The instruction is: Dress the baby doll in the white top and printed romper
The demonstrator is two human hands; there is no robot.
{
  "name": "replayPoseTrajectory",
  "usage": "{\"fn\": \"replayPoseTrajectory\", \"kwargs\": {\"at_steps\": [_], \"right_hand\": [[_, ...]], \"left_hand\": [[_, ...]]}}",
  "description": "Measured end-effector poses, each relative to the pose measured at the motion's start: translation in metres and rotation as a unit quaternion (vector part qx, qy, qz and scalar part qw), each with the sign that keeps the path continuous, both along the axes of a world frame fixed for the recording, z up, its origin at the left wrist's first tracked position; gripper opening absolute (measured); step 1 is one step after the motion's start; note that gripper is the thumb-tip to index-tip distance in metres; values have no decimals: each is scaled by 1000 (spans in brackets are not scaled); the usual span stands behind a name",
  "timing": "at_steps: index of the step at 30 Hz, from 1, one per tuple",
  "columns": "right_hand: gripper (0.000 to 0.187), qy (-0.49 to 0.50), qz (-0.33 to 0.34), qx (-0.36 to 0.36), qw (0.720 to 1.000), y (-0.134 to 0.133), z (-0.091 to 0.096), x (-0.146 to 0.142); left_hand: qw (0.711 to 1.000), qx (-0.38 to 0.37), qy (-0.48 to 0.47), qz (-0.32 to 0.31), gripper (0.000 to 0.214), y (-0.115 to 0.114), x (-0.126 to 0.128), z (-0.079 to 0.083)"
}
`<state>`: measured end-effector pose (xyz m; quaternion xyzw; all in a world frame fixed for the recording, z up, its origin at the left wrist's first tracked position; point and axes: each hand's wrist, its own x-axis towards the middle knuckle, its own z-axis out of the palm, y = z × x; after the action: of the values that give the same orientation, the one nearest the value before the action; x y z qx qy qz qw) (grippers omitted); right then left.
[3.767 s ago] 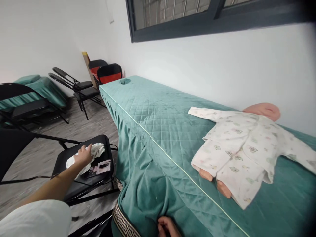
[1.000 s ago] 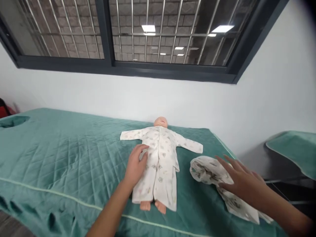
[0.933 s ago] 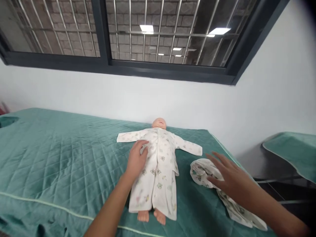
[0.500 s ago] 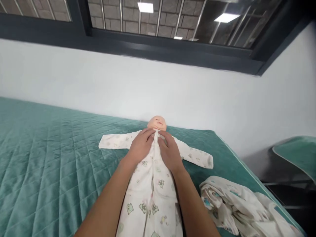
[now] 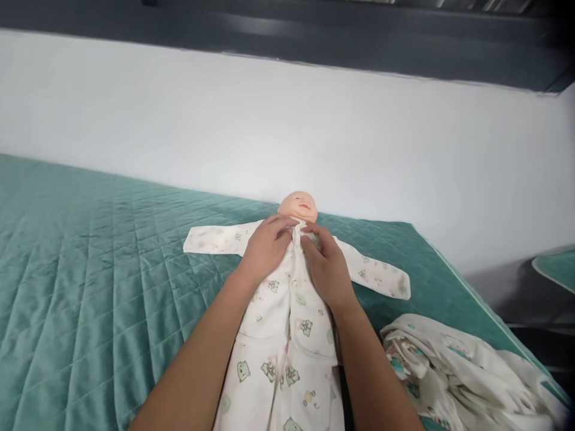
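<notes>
A baby doll [image 5: 298, 205] lies on its back on a teal quilted bed [image 5: 90, 257], dressed in a white printed sleepsuit [image 5: 287, 335] with the sleeves spread out. My left hand [image 5: 268, 245] and my right hand [image 5: 326, 267] meet at the suit's collar, just under the doll's chin. Both pinch the front opening of the suit, fingers curled on the cloth.
A crumpled white printed cloth [image 5: 458, 371] lies on the bed to the right of the doll. A white wall [image 5: 287, 131] runs behind the bed, with a dark window frame [image 5: 287, 36] above. Another teal-covered surface [image 5: 554, 269] shows at far right.
My right hand left the crumpled cloth and joined my left hand at the doll's collar. The view has dipped lower and closer; the hands have barely shifted in the last half second.
</notes>
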<state>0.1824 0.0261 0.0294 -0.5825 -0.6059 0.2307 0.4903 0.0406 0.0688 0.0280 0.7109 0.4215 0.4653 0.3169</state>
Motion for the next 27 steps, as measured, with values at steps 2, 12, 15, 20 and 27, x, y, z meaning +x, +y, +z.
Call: {"fn": "replayPoseTrajectory", "kwargs": {"at_steps": [2, 12, 15, 20, 27], "right_hand": [[24, -10, -1, 5, 1000, -3, -1, 0], [31, -18, 25, 18, 999, -11, -9, 0], [34, -32, 32, 16, 999, -10, -10, 3], [41, -57, 42, -4, 997, -8, -12, 5], [27, 49, 7, 27, 998, -11, -8, 5]], "left_hand": [[1000, -2, 0, -2, 34, -2, 0, 2], [1000, 9, 5, -2, 36, -1, 0, 2], [1000, 10, 11, -5, 38, -2, 0, 3], [1000, 11, 13, -14, 40, -3, -1, 4], [999, 47, -7, 12, 26, -13, -2, 6]]}}
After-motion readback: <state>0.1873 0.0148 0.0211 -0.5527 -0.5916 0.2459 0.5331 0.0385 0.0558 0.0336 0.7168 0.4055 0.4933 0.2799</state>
